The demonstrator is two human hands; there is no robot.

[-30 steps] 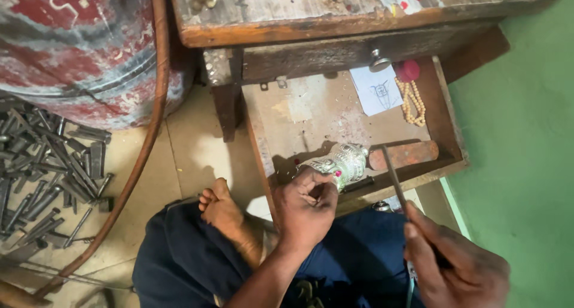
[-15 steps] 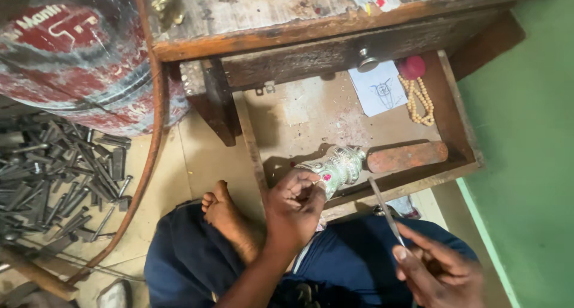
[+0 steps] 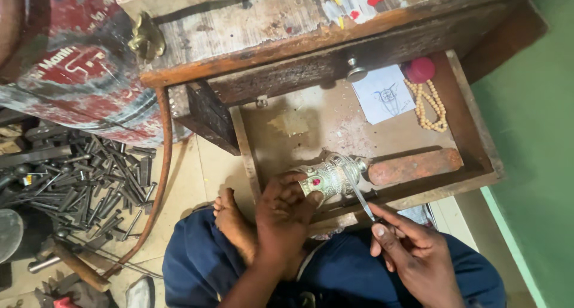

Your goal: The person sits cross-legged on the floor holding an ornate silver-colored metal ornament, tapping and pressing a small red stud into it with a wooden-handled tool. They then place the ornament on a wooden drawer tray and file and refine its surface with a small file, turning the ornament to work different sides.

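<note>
Head view: left hand (image 3: pixel 284 215) gripped ornate silver piece (image 3: pixel 330 177) with red stone. Right hand (image 3: pixel 418 257) pinched thin metal tool (image 3: pixel 357 191) against it.

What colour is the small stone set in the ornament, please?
Red, on the silver ornament in the head view.

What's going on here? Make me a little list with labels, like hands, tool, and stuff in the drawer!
left hand: holds a silver ornament with a red stone
right hand: holds a thin metal tool, its tip on the ornament
handle: reddish wooden, joined to the ornament
drawer: open, holds a drawing on paper, cream beads, a red ball
floor, left: pile of metal punches
</note>
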